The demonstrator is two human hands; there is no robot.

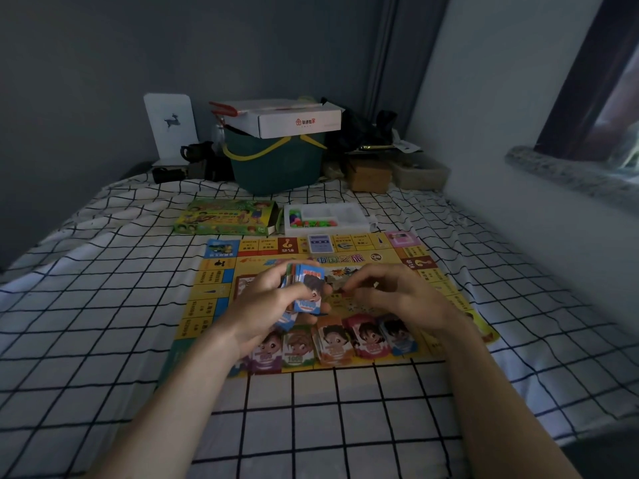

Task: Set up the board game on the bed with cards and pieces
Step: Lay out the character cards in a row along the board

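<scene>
- Game box (224, 217) lying on the bed (103, 305), behind the board (214, 295).
- Left hand (273, 302) curled round a stack of cards (306, 288), held above the board.
- Row of card piles (332, 340) along the board's near edge.
- Tray (326, 217) of pieces just right of the box.
- Right hand (397, 295) over mid-board, fingertips pinched together; on what, cannot tell.

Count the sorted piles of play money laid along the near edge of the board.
5, in a row: purple pile, green pile, orange pile, red pile, blue pile. The left hand may hide another pile beneath it.
</scene>
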